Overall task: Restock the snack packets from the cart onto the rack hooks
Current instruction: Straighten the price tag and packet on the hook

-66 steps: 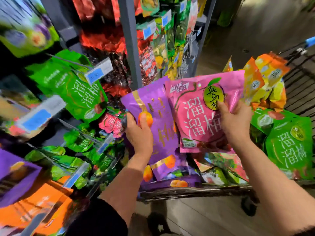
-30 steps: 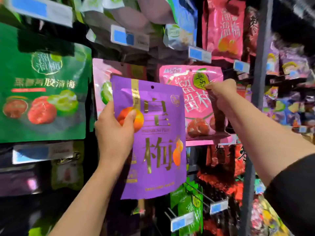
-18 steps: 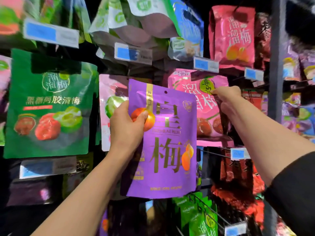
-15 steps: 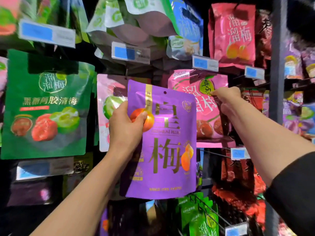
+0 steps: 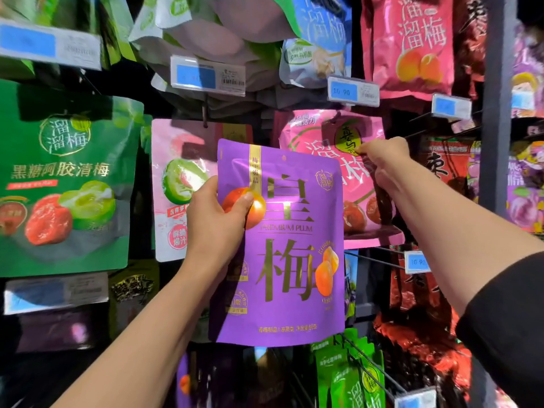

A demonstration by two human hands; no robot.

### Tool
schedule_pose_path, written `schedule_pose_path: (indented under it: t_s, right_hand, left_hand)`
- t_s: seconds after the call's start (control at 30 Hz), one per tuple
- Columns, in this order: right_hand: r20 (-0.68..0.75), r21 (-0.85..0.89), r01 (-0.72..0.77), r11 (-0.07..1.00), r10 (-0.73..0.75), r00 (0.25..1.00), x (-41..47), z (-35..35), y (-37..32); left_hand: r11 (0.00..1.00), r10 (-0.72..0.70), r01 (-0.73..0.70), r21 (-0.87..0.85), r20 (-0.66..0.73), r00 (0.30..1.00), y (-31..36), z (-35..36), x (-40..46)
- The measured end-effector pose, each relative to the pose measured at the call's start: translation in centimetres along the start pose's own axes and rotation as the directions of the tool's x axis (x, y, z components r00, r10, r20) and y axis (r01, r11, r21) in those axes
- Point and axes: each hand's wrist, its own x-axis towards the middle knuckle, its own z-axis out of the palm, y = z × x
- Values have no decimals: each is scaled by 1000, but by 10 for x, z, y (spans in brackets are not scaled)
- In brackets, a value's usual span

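My left hand (image 5: 216,222) grips a purple plum packet (image 5: 291,260) by its left edge and holds it upright in front of the rack. My right hand (image 5: 382,160) pinches the upper right part of a pink plum packet (image 5: 318,142), which is raised against the rack just under a blue price tag (image 5: 353,91). The purple packet covers the pink packet's lower left. Whether the pink packet's hole sits on a hook, I cannot tell. The cart is out of view.
Hanging packets fill the rack: a big green one (image 5: 64,184) at left, a pale pink one (image 5: 182,187) behind my left hand, a red-pink one (image 5: 412,45) above right. Wire hooks with price tags (image 5: 416,262) stick out at lower right. A grey upright post (image 5: 497,113) stands at right.
The view has swung up from the cart to the rack. Both hands carried their packets up to the rack; over the last half second they have barely moved.
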Motion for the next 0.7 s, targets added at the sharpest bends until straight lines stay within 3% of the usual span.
schedule_pose_path:
  t_s: [0.13,0.37,0.6,0.7]
  right_hand:
    - [-6,-36,0,999,0,1000,9,16,6]
    - [-28,-350,74,934,-89,996,19,34,41]
    - [-35,-435,70,898,-95,995,-12,18,71]
    - [-109,-356,153,922,-203,973,-42,-4,87]
  left_hand:
    - [1000,-22,22,-5,-4,1000,-6,1,3]
    - [996,-77,76,-37,-21,997,-21,4,-7]
    - [984,-153,155,-87,36,988,-32,5,-32]
    - [984,-142,147,-104,56,988,-34,3,-49]
